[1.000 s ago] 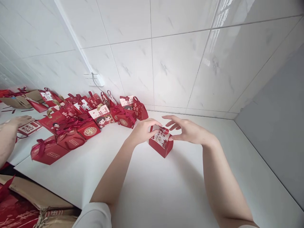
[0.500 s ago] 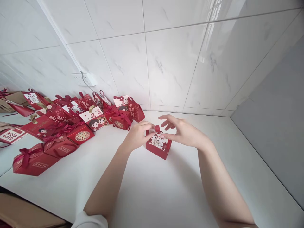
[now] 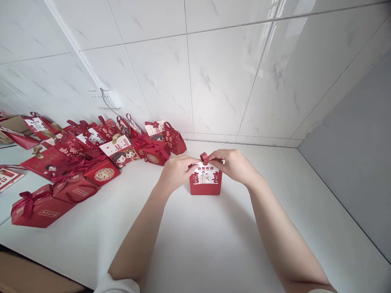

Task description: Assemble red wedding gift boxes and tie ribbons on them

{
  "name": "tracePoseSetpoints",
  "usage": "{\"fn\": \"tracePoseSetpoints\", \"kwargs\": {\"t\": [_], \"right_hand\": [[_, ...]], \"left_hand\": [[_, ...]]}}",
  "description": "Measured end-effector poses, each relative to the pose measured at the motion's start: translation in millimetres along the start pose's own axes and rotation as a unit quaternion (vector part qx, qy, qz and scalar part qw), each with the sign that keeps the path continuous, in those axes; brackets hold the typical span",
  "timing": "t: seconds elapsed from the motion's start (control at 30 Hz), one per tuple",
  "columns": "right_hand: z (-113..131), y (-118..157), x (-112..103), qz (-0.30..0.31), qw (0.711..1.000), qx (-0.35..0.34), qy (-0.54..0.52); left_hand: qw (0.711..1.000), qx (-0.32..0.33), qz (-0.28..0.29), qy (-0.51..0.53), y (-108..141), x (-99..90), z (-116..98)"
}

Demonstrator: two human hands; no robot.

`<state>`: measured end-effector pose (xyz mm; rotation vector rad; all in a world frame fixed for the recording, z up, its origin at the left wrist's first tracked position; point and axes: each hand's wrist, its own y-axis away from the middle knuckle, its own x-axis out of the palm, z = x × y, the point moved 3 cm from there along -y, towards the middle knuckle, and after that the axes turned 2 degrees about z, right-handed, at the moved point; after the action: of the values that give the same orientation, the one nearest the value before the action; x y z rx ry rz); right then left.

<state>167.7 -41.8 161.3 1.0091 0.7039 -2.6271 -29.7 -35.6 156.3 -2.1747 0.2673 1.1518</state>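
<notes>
On table (image 3: pixel 195 240), red box (image 3: pixel 205 189), pinching hands (image 3: pixel 174 172) (image 3: pixel 234 163)

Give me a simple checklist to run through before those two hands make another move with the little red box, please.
1. Red box upright on the white table: ok.
2. Left hand touching the box's top on its left side: ok.
3. Right hand touching the top on the other side: ok.
4. Ribbon loop standing up above the top: ok.
5. Top fully closed: cannot tell; fingers cover part of it.
6. Something inside: cannot tell.
</notes>
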Motion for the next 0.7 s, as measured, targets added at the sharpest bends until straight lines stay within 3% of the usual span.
{"fn": "tracePoseSetpoints", "kwargs": {"t": [0.3, 0.7], "right_hand": [[-4.1, 0.7, -1.3, 0.003, 1.000, -0.009, 0.021], [-4.1, 0.9, -3.2, 0.028, 0.999, -0.004, 0.031]], "left_hand": [[0.999, -0.009, 0.042, 0.006, -1.5, -0.9, -3.1], [0.998, -0.013, 0.053, 0.013, -1.7, 3.2, -2.0]]}}
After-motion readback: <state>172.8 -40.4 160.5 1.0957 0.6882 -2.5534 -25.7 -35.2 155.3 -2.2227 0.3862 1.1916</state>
